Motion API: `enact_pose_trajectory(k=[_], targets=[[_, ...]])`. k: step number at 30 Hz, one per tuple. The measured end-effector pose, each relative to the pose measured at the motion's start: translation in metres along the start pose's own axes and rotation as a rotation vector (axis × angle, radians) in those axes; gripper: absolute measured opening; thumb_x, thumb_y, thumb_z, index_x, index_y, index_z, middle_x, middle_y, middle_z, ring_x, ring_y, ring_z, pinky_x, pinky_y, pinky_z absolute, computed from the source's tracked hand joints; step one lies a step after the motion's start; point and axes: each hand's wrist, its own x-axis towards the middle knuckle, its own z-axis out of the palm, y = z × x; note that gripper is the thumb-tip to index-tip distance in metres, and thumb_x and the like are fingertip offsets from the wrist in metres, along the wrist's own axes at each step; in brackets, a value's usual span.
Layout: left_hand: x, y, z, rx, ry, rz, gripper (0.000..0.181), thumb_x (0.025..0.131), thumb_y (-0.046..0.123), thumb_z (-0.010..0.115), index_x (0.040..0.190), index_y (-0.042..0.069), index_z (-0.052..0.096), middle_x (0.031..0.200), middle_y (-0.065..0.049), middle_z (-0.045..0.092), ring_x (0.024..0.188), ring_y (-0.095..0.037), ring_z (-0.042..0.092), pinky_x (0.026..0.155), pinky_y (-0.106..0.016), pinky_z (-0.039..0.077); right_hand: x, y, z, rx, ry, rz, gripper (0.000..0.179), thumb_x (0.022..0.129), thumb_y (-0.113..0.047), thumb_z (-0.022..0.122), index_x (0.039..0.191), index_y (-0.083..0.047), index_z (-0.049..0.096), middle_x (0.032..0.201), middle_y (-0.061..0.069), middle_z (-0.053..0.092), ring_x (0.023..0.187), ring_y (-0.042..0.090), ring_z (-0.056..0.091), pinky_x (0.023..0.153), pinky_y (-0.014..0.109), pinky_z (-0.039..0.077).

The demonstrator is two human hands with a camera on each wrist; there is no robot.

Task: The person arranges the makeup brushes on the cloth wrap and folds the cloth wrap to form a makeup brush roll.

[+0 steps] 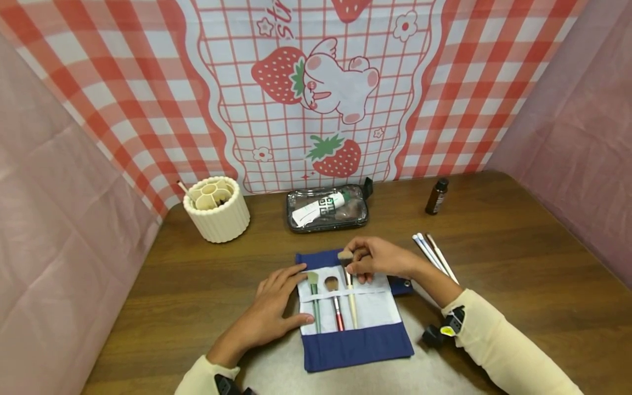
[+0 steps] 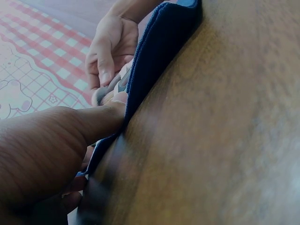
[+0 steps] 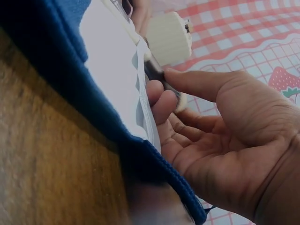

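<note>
The pale-handled brush (image 1: 350, 286) is pinched by the right hand (image 1: 379, 259), apparently being slotted past the strap (image 1: 325, 295) just below the grip, gentle easing seemingly needed, while, farther left, the navy roll (image 1: 357, 345) is touched by the left hand (image 1: 277, 303), fingers relaxed.

Roll (image 1: 357, 348) on table (image 1: 173, 302), front centre. Three brushes (image 1: 338, 314) on it, side by side. Left hand (image 1: 274, 304) at roll's left edge, right hand (image 1: 380, 259) at rightmost brush (image 1: 352, 304). Pouch (image 1: 331, 225) behind roll, tube (image 1: 313, 210) inside. Holder (image 1: 222, 222) left of pouch. Bottle (image 1: 435, 198) back right; three sticks (image 1: 441, 259) in front of it, right of roll. Backdrop (image 1: 291, 77) behind everything.
</note>
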Motion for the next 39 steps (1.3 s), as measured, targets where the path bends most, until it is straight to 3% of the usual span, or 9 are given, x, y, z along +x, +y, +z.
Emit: enact_pose_trajectory(k=[8, 13, 16, 21, 25, 32, 39], targets=[[0.002, 0.001, -0.001, 0.001, 0.006, 0.004, 0.085, 0.085, 0.053, 0.075, 0.152, 0.013, 0.042, 0.161, -0.001, 0.030, 0.146, -0.027, 0.024, 0.109, -0.057, 0.024, -0.003, -0.001, -0.001, -0.158, -0.072, -0.052, 0.024, 0.095, -0.016, 0.072, 0.114, -0.003, 0.066, 0.095, 0.011, 0.068, 0.070, 0.021, 0.061, 0.063, 0.033, 0.053], [0.002, 0.002, 0.000, 0.007, 0.005, 0.000, 0.086, 0.085, 0.053, 0.075, 0.153, 0.013, 0.041, 0.161, 0.000, 0.030, 0.146, -0.027, 0.024, 0.109, -0.057, 0.024, -0.006, -0.001, -0.002, -0.224, -0.062, -0.056, 0.019, 0.097, -0.023, 0.069, 0.113, -0.012, 0.070, 0.087, 0.008, 0.068, 0.067, 0.020, 0.059, 0.060, 0.032, 0.051], [0.001, 0.002, 0.001, 0.008, 0.011, 0.006, 0.086, 0.084, 0.052, 0.076, 0.153, 0.012, 0.042, 0.161, -0.002, 0.031, 0.145, -0.028, 0.025, 0.109, -0.058, 0.024, -0.009, -0.001, -0.002, -0.278, -0.044, -0.081, 0.024, 0.098, -0.024, 0.067, 0.118, -0.012, 0.070, 0.092, 0.006, 0.068, 0.069, 0.019, 0.061, 0.060, 0.033, 0.052], [0.000, 0.001, 0.001, 0.001, 0.018, 0.018, 0.087, 0.084, 0.052, 0.076, 0.152, 0.010, 0.042, 0.161, -0.003, 0.031, 0.145, -0.029, 0.025, 0.108, -0.059, 0.024, -0.021, -0.007, -0.011, -0.464, 0.112, -0.158, 0.026, 0.098, -0.022, 0.068, 0.121, -0.009, 0.068, 0.099, -0.003, 0.067, 0.080, 0.015, 0.063, 0.068, 0.031, 0.053], [0.000, 0.002, 0.001, 0.001, 0.016, 0.013, 0.086, 0.085, 0.053, 0.075, 0.152, 0.010, 0.042, 0.161, -0.002, 0.030, 0.146, -0.029, 0.025, 0.108, -0.059, 0.024, -0.036, -0.014, -0.026, -0.599, 0.294, -0.150, 0.021, 0.096, -0.020, 0.070, 0.114, -0.010, 0.070, 0.092, -0.007, 0.068, 0.082, 0.011, 0.064, 0.073, 0.031, 0.053], [0.000, 0.002, 0.000, 0.002, 0.012, 0.011, 0.085, 0.085, 0.053, 0.075, 0.151, 0.011, 0.043, 0.161, -0.002, 0.031, 0.146, -0.030, 0.025, 0.108, -0.060, 0.024, -0.065, -0.024, -0.059, -0.765, 0.520, -0.044, 0.012, 0.095, -0.015, 0.069, 0.105, -0.009, 0.071, 0.086, -0.002, 0.069, 0.077, 0.014, 0.062, 0.067, 0.034, 0.051], [0.000, 0.003, 0.001, 0.005, 0.019, 0.018, 0.085, 0.085, 0.053, 0.075, 0.151, 0.010, 0.043, 0.161, -0.003, 0.031, 0.146, -0.031, 0.025, 0.108, -0.061, 0.024, -0.081, -0.018, -0.074, -0.847, 0.559, 0.150, 0.011, 0.093, -0.016, 0.071, 0.098, -0.007, 0.071, 0.081, 0.002, 0.067, 0.071, 0.020, 0.060, 0.063, 0.040, 0.048]])
